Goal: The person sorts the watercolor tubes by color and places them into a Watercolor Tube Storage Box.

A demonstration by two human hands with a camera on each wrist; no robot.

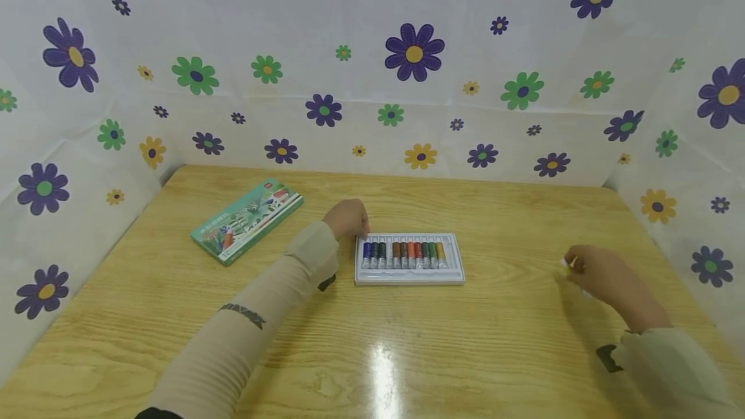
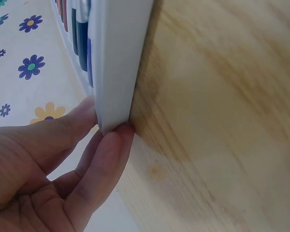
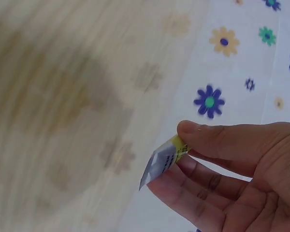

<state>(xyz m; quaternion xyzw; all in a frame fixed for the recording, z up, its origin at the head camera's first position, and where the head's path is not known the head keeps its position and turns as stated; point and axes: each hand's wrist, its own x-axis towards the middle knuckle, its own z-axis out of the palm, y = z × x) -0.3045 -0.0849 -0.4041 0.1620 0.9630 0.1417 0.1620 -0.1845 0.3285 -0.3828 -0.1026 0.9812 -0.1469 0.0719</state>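
Note:
A white plastic tray (image 1: 410, 280) lies on the table with a row of colored paint tubes (image 1: 404, 255) in it, blue at the left through black, brown, orange and red to green and yellow at the right. My left hand (image 1: 347, 218) pinches the tray's far left corner, thumb on the rim and fingers at the outer wall in the left wrist view. Over to the right, my right hand (image 1: 608, 280) is above the table, apart from the tray. Its thumb and fingers pinch a small yellow paint tube (image 3: 165, 157), whose flat silvery end sticks out.
A green illustrated paint box (image 1: 249, 220) lies at an angle on the left of the wooden table (image 1: 500, 354). White cloth (image 1: 349, 11) printed with flowers stands behind the table and along both sides.

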